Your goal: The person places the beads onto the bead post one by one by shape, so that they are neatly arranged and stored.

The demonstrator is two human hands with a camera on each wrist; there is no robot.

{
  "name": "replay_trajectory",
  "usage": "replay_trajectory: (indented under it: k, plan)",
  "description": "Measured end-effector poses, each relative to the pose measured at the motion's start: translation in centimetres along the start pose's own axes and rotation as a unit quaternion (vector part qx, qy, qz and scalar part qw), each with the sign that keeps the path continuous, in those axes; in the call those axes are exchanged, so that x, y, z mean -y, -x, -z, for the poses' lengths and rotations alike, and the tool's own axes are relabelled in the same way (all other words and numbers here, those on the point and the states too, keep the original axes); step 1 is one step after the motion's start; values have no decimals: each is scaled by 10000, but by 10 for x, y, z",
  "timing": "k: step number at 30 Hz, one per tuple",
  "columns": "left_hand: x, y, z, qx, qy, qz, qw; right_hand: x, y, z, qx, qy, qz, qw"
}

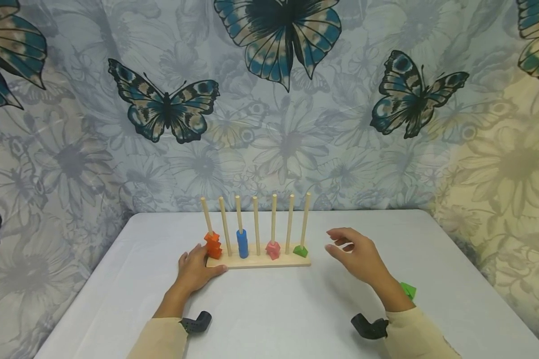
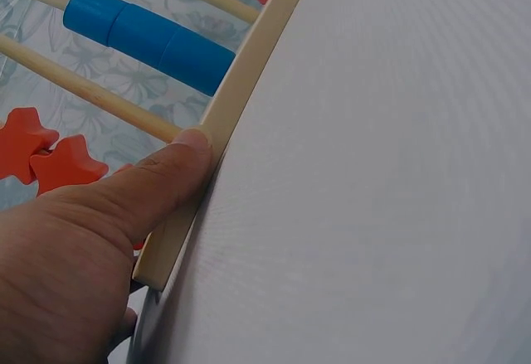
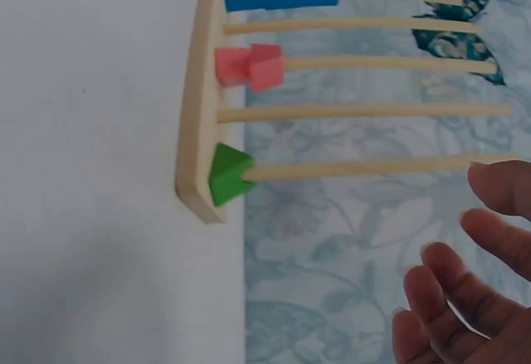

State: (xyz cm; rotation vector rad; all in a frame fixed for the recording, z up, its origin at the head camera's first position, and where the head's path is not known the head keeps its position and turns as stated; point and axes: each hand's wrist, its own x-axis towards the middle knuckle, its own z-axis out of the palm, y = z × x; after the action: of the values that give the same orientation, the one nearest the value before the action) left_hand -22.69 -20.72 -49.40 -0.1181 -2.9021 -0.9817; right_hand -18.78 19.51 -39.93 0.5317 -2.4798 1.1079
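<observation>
A wooden peg stand (image 1: 256,263) with several upright pegs is on the white table. My left hand (image 1: 194,271) grips its left end, the thumb (image 2: 158,186) lying along the front edge of the base. Orange star beads (image 1: 213,246) are stacked on the leftmost peg, beside that hand. Blue cylinder beads (image 1: 242,244) sit on the third peg, pink beads (image 1: 273,250) on the fifth, and a green bead (image 1: 300,251) at the foot of the rightmost. To the right of the stand, my right hand (image 1: 357,254) hovers with relaxed, slightly bent fingers and holds nothing.
On the table by the right forearm lies another green piece (image 1: 408,289), partly hidden behind the arm. A butterfly-patterned cloth (image 1: 292,139) hangs behind the table's back edge. Black wrist-camera mounts (image 1: 370,327) stick out from both wrists.
</observation>
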Motion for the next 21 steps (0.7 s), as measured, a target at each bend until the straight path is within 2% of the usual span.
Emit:
replay_trajectory:
  k: [5,13,21]
  plan:
    - [0,0,0,-22,-9,-34,10000,4,8,20,-122,229,361,9990]
    - [0,0,-1,-86,30,-91,9999,-1,28,53,-218,350,584,9974]
    - [0,0,0,-112,-14,-116,9999,-33,50,77,102,205,296,9993]
